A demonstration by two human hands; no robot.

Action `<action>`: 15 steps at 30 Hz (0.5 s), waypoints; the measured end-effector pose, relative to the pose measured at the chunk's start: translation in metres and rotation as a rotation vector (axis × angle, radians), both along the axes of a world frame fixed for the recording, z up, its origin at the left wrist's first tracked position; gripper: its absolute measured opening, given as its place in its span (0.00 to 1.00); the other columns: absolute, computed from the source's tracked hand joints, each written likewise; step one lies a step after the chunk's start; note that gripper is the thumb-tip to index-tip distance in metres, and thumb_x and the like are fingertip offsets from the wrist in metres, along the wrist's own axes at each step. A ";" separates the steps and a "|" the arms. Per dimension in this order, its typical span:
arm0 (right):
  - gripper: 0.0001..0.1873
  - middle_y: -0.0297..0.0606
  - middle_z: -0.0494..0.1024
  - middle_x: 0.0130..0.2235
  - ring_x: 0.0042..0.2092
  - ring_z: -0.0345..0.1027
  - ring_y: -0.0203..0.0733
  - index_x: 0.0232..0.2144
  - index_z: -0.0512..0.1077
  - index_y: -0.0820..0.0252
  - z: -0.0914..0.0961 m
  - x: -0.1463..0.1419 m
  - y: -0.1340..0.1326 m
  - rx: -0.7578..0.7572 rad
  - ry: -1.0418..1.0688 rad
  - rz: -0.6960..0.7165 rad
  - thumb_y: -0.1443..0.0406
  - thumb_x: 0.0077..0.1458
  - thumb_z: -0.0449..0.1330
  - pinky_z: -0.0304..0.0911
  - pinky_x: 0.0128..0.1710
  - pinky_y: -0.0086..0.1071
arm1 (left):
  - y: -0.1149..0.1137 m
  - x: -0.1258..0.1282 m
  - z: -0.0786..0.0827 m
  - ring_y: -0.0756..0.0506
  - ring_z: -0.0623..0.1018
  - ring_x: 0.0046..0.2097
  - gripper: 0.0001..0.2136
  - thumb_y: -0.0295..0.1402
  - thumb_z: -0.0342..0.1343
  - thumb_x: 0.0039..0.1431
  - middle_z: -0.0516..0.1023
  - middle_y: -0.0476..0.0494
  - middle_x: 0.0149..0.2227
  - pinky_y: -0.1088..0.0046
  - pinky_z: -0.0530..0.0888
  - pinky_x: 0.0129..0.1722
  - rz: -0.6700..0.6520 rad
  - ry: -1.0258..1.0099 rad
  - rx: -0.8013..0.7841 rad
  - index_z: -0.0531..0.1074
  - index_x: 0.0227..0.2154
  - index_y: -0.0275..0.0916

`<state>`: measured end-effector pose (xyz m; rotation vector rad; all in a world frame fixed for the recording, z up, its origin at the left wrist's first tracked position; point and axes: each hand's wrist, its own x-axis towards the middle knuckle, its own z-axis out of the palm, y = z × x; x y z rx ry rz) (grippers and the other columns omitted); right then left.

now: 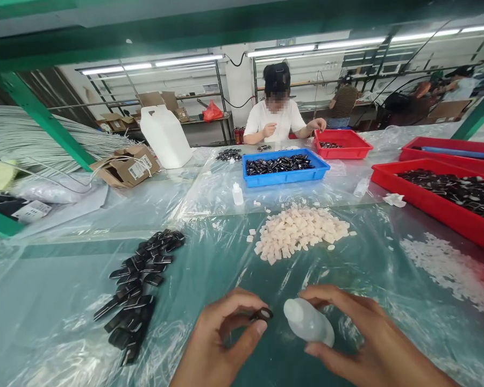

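Note:
Between the thumb and fingers of my left hand is a small black rounded part with a pale oval on its end. My right hand curves around a small white plastic bottle, which tilts with its top toward my left hand. The thumb meets the bottle's lower side, and the fingers are by its upper side. Beyond both hands lies a heap of small cream-coloured pieces. A pile of black parts spreads over the plastic-covered table to the left.
Farther back are a blue tray of black parts, another small bottle and a white jug. Red trays and white bits lie right. A co-worker sits opposite. A green frame rises left.

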<state>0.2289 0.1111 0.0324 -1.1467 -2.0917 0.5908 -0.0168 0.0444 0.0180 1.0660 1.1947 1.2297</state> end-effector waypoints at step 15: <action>0.25 0.36 0.90 0.59 0.58 0.88 0.44 0.67 0.78 0.48 -0.014 0.031 -0.023 0.429 -0.128 0.184 0.67 0.71 0.63 0.84 0.59 0.30 | -0.012 -0.011 -0.006 0.50 0.90 0.52 0.14 0.28 0.65 0.81 0.92 0.55 0.52 0.84 0.82 0.53 -0.062 0.529 0.520 0.82 0.59 0.58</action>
